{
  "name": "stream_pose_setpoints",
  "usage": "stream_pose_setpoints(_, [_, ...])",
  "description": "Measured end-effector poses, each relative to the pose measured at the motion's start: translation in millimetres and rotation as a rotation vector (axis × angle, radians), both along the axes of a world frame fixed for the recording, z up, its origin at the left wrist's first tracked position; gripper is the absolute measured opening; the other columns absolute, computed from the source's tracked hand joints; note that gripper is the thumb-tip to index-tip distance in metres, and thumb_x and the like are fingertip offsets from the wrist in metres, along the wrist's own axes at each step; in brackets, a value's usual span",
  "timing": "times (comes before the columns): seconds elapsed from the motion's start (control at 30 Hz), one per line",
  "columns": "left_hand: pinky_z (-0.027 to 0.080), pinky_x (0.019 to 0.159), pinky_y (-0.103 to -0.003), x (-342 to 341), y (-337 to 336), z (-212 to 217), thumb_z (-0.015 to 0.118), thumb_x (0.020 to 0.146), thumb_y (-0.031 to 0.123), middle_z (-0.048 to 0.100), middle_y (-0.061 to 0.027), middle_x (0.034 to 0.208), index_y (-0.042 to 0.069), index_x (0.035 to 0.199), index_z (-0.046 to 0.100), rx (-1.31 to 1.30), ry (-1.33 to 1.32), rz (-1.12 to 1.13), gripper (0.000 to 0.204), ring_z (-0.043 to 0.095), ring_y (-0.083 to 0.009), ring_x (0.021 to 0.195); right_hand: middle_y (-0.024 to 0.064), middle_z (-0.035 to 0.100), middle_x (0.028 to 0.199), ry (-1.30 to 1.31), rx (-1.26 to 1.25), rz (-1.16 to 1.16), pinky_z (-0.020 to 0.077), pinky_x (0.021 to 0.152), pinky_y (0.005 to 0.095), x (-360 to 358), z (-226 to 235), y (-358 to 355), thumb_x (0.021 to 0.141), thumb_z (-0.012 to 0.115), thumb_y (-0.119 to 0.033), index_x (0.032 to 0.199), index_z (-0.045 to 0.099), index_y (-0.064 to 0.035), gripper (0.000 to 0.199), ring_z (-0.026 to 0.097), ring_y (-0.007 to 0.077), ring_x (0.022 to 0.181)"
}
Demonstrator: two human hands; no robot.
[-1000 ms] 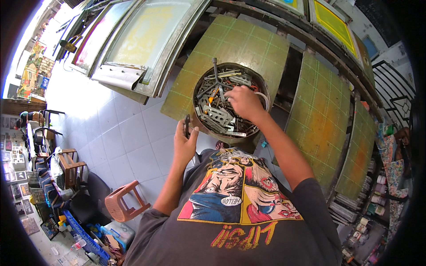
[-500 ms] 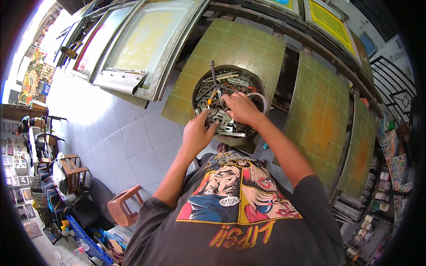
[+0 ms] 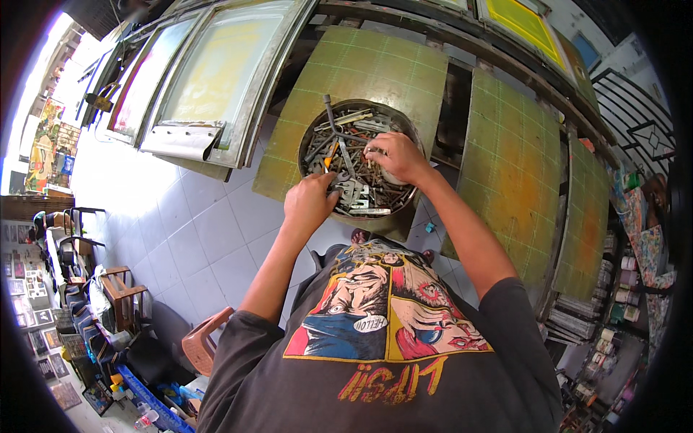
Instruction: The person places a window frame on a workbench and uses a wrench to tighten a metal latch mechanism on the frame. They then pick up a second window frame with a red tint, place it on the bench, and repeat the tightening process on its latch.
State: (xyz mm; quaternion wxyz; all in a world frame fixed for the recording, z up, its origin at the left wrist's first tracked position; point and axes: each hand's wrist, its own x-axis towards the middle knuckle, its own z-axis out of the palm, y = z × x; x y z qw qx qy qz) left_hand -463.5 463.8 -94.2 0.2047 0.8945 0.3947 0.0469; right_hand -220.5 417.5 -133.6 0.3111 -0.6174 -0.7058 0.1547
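A round metal tub (image 3: 419, 130) is filled with a jumble of screws, bolts and small metal parts (image 3: 357, 184). A Y-shaped three-armed wrench (image 3: 333, 121) lies on the pile, one arm sticking up past the far rim. My left hand (image 3: 309, 203) rests at the tub's near-left edge, thumb apart from the fingers, beside flat slotted metal plates (image 3: 354, 193). Over the right half of the pile, my right hand (image 3: 398, 157) has its fingertips drawn together; whatever is between them is too small to make out. A small orange-yellow piece (image 3: 328, 162) sits near my left fingers.
Under the tub is a greenish board (image 3: 289, 155) with grid lines, and another such board (image 3: 505, 173) lies to the right. Framed screens (image 3: 224, 72) stand at the far left. A brown plastic stool (image 3: 201, 345) is on the tiled floor (image 3: 189, 231).
My right hand has drawn up from the parts, its fingers now bunched. My left hand has slid back from the slotted plates toward the rim. The whole view has shifted slightly.
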Motion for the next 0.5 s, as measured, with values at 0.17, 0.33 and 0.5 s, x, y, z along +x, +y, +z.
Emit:
stream_pose_setpoints(0.17, [0.052,0.076,-0.042,-1.1,6.4,-1.7,0.068,0.076,0.024,0.068,-0.0137,0.098,0.011,0.107,0.069,0.013,0.008,-0.02,0.033,0.065,-0.0318,0.087,0.0173,0.065,0.09,0.168,-0.041,-0.095,0.0474,0.078,0.0428,-3.2,30.5,-0.9,0.084,0.063,-0.028,0.09,0.068,-0.0029,0.027,0.061,0.0359,0.089])
stream_pose_setpoints(0.33, [0.052,0.073,-0.043,2.3,17.9,6.7,0.068,0.077,0.027,0.068,-0.0163,0.09,0.011,0.105,0.07,-0.018,0.07,-0.089,0.032,0.066,-0.0333,0.081,0.0172,0.066,0.093,0.043,-0.265,-0.077,0.0471,0.083,0.0418,-6.1,25.9,-2.9,0.084,0.063,-0.029,0.094,0.068,-0.0036,0.028,0.061,0.0346,0.092])
stream_pose_setpoints(0.5, [0.052,0.074,-0.044,5.1,23.2,11.2,0.064,0.08,0.029,0.068,-0.017,0.094,0.008,0.099,0.069,-0.088,0.016,-0.025,0.029,0.065,-0.0345,0.086,0.0158,0.064,0.104,-0.062,-0.107,-0.099,0.0462,0.088,0.0414,-13.2,17.8,-22.0,0.084,0.065,-0.028,0.106,0.065,-0.0044,0.032,0.059,0.0344,0.101])
